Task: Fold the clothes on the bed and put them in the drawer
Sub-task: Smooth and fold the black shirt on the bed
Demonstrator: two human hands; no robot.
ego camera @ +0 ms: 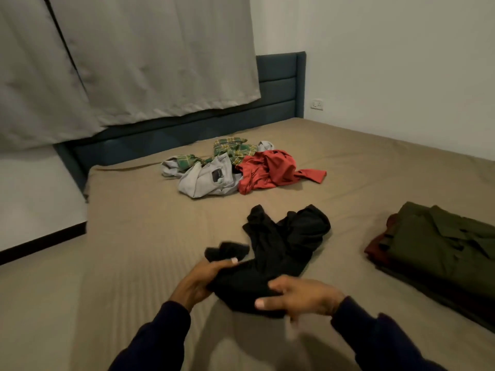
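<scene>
Now both hands [302,294] grip black garment [281,245] on bed [134,236].

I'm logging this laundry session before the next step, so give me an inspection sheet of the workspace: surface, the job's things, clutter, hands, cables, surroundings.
Surface: bed with a tan ribbed sheet, lightly creased.
Job's things: black garment crumpled near the front; unfolded pile further back holding a green plaid shirt, grey jeans and a red garment; folded stack at right with an olive shirt on top of a dark red piece.
Clutter: nothing seen.
Hands: left hand and right hand both grip the black garment's near end.
Cables: nothing seen.
Surroundings: grey curtains, dark teal headboard, wall socket; no drawer in view.
</scene>
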